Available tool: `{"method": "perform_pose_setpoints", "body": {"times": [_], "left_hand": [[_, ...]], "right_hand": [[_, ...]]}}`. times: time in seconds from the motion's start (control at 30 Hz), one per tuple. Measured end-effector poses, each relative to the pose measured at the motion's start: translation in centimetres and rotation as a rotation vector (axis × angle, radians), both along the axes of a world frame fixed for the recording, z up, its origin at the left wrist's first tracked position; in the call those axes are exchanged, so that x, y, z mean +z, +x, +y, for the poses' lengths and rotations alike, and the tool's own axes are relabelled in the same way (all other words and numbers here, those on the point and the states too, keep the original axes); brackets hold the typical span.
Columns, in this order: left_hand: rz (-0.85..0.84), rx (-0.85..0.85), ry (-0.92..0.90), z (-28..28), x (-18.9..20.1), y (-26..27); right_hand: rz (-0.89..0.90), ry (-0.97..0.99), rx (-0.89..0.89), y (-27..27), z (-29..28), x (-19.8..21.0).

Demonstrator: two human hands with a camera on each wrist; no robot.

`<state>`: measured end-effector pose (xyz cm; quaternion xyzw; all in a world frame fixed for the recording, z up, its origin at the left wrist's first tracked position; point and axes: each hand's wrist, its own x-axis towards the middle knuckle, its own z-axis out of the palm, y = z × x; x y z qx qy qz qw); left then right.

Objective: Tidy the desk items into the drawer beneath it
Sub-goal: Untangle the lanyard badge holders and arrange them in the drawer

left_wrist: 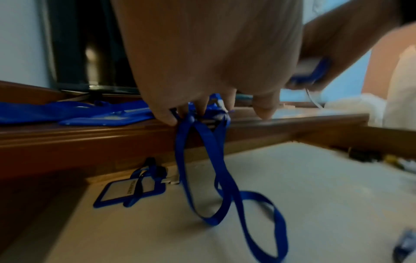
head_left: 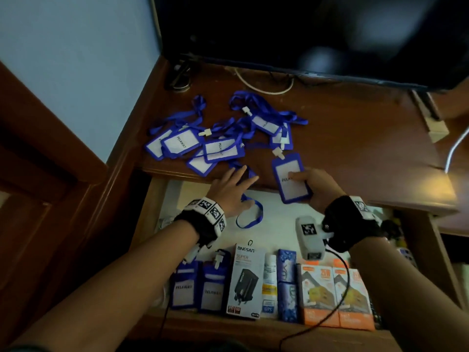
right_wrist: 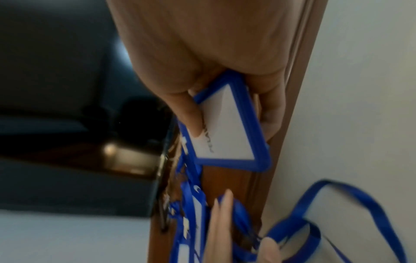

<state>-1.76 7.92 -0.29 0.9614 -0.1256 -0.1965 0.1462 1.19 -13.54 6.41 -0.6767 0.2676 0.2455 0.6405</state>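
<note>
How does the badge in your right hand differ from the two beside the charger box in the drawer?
The held badge is gripped by the right hand at the edge of the desk; the drawer badges sit untouched at the front of the drawer. The held badge is alone; the drawer badges are paired side by side. All have blue frames and white cards.

Head camera high above desk (head_left: 355, 138) and drawer (head_left: 279, 219); wrist cameras close, desk edge (left_wrist: 90, 137) common

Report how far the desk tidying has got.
Done: two badges stand in the open drawer beside boxes. In hand: the right hand grips a badge; the left hand touches a lanyard hanging off the desk edge. Left: a pile of badges on the desk.
</note>
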Motion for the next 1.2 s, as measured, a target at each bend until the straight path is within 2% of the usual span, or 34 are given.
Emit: {"method": "perform_pose_setpoints", "body": {"times": [0.1, 0.27, 0.37, 0.5, 0.57, 0.73, 0.87, 0.97, 1.03, 1.1, 1.13, 1.2], "left_hand": [[-0.035, 0.002, 0.128, -0.3, -0.6, 1.0], [-0.124, 0.061, 0.089, -0.2, -0.4, 2.1], [-0.156, 0.222, -0.023, -1.1, 0.3, 2.8], [-0.118, 0.543, -0.241, -3.1, 1.6, 4.0], [-0.115, 0.642, -0.305, -3.7, 1.8, 4.8], [-0.083, 0.563, -0.182, -3.7, 1.3, 5.9], [0.007, 0.543, -0.133, -3.1, 0.9, 5.8], [-0.026, 0.570, -0.113, -4.1, 1.8, 4.6], [-0.146, 0.565, -0.231, -5.7, 2.9, 3.2], [-0.238, 0.510, -0.465, -7.8, 4.3, 1.2], [-0.212, 0.480, -0.577, -8.9, 5.1, 0.1], [-0.038, 0.442, -0.809, -11.5, 6.9, -2.0]], "right_hand": [[-0.076, 0.082, -0.055, -1.8, -3.2, 1.3], [-0.182, 0.114, -0.248, -3.7, -8.1, 2.6], [-0.235, 0.104, -0.305, -4.2, -9.2, 2.9], [-0.321, 0.126, -0.268, -4.1, -8.7, 4.2], [-0.377, 0.177, -0.261, -3.7, -8.4, 5.4], [-0.548, 0.295, -0.446, -2.9, -9.2, 8.0], [-0.628, 0.217, -0.723, -3.6, -10.5, 8.6], [-0.621, 0.150, -0.772, -5.4, -11.2, 7.9], [-0.585, 0.128, -0.738, -6.9, -11.1, 6.8], [-0.526, 0.139, -0.687, -8.4, -10.8, 5.0], [-0.483, 0.150, -0.660, -9.1, -10.6, 4.0], [-0.382, 0.172, -0.595, -10.1, -10.0, 2.1]]}}
